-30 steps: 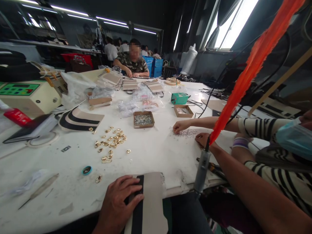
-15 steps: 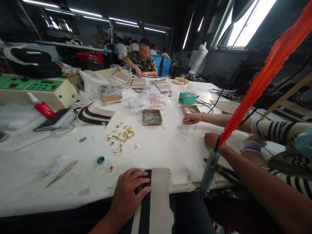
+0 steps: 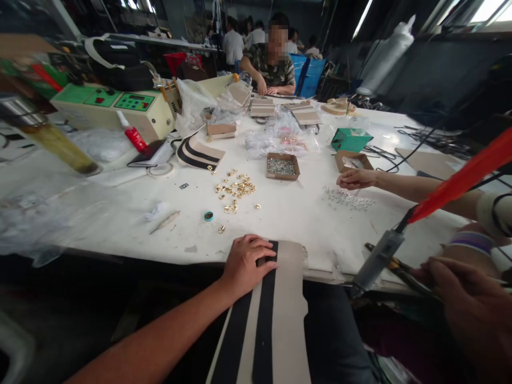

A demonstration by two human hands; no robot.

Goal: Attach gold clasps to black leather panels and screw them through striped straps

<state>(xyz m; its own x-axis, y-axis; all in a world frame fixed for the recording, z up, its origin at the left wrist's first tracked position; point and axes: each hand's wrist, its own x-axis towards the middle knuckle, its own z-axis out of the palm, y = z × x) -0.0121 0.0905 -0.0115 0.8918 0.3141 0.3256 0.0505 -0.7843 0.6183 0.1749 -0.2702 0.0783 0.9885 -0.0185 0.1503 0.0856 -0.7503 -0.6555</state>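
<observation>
My left hand (image 3: 248,265) lies over a beige panel with black stripes (image 3: 288,298), its fingers and thumb closing on the black band near the panel's top end. That end rests on the table edge, and the rest slopes down over my lap. My right hand (image 3: 466,298), blurred by motion, is at the right by the table's edge, its fingers drawn together. What they pinch is too smeared to make out. Close to its fingertips lie pliers (image 3: 400,269). Gold-coloured clasps (image 3: 240,188) are scattered beyond the panel, and small silver studs (image 3: 348,200) lie farther right.
A hanging grey tool (image 3: 380,261) with red wrapping crosses the right side. A co-worker's hand (image 3: 356,179) reaches over the studs. A cardboard box of metal bits (image 3: 282,166) stands mid-table, near a green box (image 3: 351,140). An awl (image 3: 165,222) lies to the left.
My right hand has drawn back from the silver studs toward the lower right. My left hand stays on the striped panel. The view has turned to the left and down.
</observation>
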